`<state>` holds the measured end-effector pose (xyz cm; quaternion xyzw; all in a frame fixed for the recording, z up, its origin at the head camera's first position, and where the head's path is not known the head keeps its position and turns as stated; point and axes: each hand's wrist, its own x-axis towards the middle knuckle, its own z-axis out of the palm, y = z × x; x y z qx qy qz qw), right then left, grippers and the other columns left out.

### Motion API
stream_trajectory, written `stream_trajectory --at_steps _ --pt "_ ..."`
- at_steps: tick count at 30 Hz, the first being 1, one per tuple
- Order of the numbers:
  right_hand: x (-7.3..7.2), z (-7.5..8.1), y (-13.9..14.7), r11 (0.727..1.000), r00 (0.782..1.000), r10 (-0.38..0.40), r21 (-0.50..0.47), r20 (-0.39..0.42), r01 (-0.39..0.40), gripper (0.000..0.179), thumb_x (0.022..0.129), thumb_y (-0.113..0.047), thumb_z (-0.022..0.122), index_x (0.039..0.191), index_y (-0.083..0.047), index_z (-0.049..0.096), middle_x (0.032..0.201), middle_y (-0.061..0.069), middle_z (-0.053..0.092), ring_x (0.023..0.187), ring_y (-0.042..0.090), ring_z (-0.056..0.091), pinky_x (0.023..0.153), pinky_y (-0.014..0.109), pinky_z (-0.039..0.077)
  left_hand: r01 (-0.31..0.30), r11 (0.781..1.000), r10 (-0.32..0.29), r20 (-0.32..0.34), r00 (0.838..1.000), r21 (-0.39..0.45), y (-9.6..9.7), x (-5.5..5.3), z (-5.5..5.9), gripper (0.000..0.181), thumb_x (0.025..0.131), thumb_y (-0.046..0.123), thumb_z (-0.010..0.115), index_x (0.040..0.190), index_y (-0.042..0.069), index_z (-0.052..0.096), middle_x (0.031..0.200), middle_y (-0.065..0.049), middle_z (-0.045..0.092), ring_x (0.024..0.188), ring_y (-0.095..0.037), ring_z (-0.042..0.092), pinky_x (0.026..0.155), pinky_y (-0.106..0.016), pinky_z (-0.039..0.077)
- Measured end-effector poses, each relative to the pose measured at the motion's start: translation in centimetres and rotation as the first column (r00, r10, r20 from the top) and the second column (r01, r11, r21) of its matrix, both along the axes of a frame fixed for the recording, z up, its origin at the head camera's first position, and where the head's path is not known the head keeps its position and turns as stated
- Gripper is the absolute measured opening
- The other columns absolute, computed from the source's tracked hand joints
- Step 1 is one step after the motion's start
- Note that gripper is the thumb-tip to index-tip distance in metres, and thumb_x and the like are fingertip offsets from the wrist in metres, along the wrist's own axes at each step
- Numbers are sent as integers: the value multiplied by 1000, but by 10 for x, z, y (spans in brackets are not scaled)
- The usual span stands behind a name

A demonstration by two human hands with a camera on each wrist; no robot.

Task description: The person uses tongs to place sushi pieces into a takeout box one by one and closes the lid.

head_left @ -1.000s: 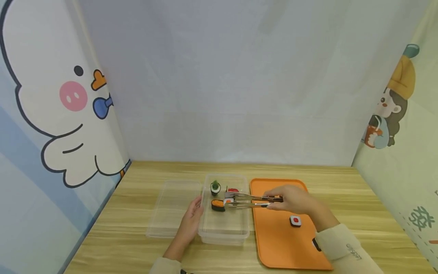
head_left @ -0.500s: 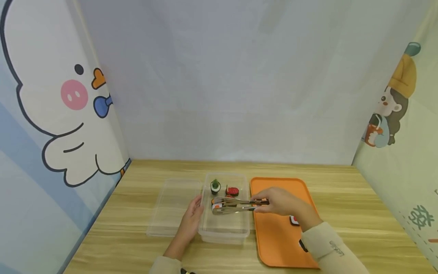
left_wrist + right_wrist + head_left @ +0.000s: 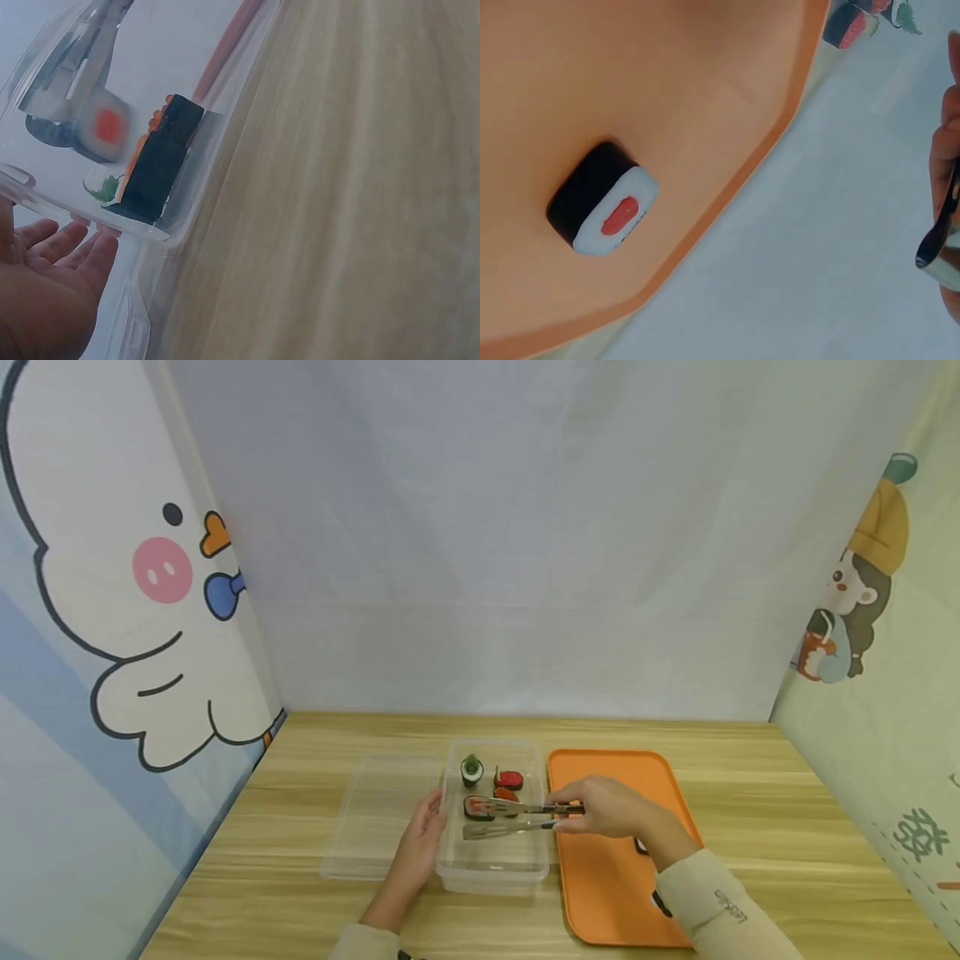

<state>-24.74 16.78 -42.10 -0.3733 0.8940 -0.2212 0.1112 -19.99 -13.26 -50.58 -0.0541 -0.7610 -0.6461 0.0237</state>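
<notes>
My right hand [image 3: 607, 806] grips a pair of metal tongs [image 3: 525, 808] by the dark handles, with the tips spread apart inside a clear plastic box [image 3: 491, 868]. Close by the tips in the left wrist view is a toy sushi roll [image 3: 107, 127], white with an orange-red centre. Also in the box are a green-topped sushi piece [image 3: 472, 770], a red-topped one [image 3: 510, 779] and an orange-red-topped one [image 3: 506, 795]. The upper tong arm partly covers the dark piece under it. Relaxed fingers of my left hand [image 3: 420, 843] touch the box's left side.
An orange tray [image 3: 600, 902] lies right of the box, bearing toy sushi rolls; one roll [image 3: 604, 199] shows a red centre, and my right arm partly hides them. A clear lid [image 3: 386, 818] lies flat left of the box on the wooden table [image 3: 262, 860].
The tongs have moved left and down in the box with the white roll, then spread apart and let it go. My left hand stays at the box's side.
</notes>
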Motion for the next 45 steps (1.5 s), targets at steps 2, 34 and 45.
stream_trajectory --at_steps 2,34,45 --pt "0 1 1 1000 1000 -1 -3 3 1 40 92 -37 68 123 -11 68 109 -2 69 90 9 63 75 32 54 -11 1000 11 1 1000 -2 1 0 0 45 105 9 39 146 -8 31 144 -33 37 132 -45 37 109 -54 29" --pt "21 26 120 988 989 -148 -43 -21 147 42 91 -30 71 117 2 68 92 -8 66 59 3 43 49 24 39 -24 999 24 26 999 -21 2 -3 -2 45 105 9 41 147 -5 32 145 -31 37 133 -44 36 110 -55 27" --pt "33 24 158 981 982 -187 -47 8 187 47 89 -27 73 118 9 64 93 -4 66 59 2 41 48 23 39 -20 1000 21 39 999 -11 4 -2 -3 45 105 10 40 147 -5 32 146 -31 36 133 -44 36 110 -55 28"
